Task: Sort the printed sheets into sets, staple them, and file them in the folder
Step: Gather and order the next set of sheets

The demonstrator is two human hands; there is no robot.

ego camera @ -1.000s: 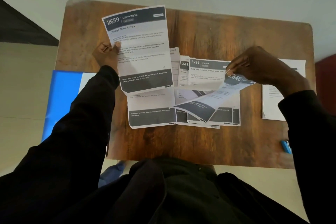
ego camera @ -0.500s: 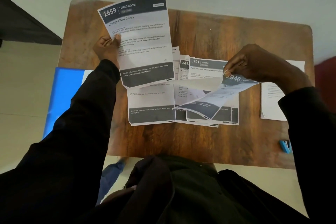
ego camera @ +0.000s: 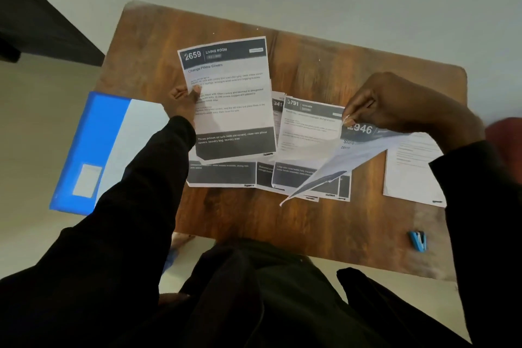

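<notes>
Evidently you're sorting: left hand (ego camera: 183,102) pinches sheet 2659 (ego camera: 228,110), right hand (ego camera: 395,104) pinches sheet 2946 (ego camera: 364,133); next, match each to its set

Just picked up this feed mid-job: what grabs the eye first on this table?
The two raised sheets: the left hand holds the 2659 Living Room sheet up over the middle of the table, while the right hand pinches the 2946 sheet by its top corner above the fanned pile. Then the bright blue folder left of the table and the small blue stapler near its front right corner.
</notes>
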